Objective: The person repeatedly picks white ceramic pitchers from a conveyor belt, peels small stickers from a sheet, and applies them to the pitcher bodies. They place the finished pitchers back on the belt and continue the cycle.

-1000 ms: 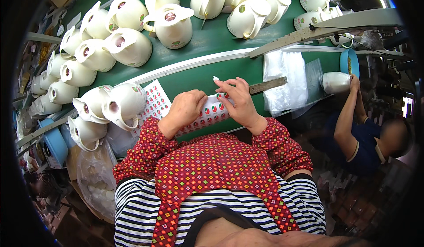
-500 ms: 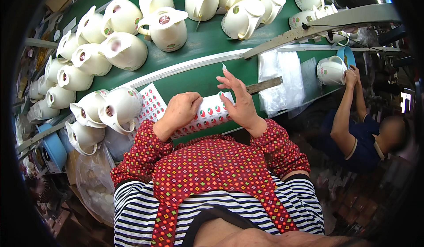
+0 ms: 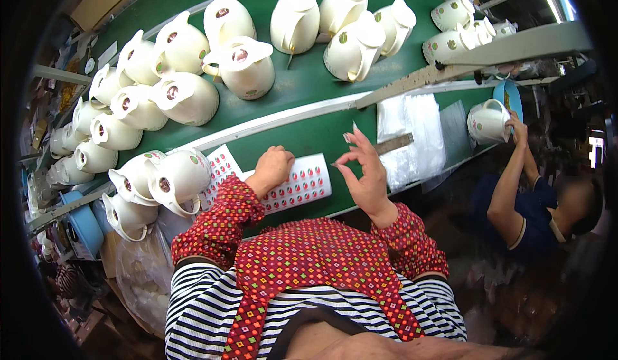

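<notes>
Fingertips of my right hand (image 3: 365,174) pinch narrowly, perhaps on a sticker; my left hand (image 3: 271,169) presses flat the white sheet of red stickers (image 3: 302,185). I lift slowly.

I count one sticker sheet (image 3: 290,189), one blue bowl (image 3: 82,230), and roughly twenty white kettles (image 3: 244,67) on the belt.

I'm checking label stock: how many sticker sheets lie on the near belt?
2. One sticker sheet lies partly under the left hand; the other lies left of it, beside the white kettles. More may be hidden beneath them.
</notes>
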{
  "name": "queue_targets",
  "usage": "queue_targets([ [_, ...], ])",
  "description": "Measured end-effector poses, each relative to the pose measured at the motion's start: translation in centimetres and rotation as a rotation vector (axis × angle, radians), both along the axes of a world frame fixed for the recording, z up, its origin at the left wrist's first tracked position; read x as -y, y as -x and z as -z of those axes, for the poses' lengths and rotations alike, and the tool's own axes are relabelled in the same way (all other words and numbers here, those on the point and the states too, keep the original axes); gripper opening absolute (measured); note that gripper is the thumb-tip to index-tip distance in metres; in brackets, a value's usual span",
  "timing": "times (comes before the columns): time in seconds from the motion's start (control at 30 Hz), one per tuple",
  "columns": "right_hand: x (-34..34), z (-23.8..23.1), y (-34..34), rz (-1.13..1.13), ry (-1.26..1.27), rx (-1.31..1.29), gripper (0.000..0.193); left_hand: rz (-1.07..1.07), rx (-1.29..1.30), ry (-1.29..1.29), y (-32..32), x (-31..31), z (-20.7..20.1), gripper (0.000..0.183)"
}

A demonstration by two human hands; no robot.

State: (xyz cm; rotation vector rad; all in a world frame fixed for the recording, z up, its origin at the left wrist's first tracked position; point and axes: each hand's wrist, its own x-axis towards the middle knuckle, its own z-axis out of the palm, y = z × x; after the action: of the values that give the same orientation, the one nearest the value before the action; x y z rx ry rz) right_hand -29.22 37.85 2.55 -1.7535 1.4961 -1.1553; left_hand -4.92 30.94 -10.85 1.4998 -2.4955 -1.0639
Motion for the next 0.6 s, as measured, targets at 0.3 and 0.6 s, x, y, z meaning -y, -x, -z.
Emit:
queue_targets([
  [0.3,-2.6,-2.1,2.7,0.077,-0.089,0.062,0.077,-0.509,-0.346,0.711,10.4,21.7,-7.1,0.079],
  [0.6,-4.4,-4.4,4.4,0.122,-0.015,0.079,0.073,-0.581,-0.384,-0.044,11.8,29.8,-7.5,0.032],
])
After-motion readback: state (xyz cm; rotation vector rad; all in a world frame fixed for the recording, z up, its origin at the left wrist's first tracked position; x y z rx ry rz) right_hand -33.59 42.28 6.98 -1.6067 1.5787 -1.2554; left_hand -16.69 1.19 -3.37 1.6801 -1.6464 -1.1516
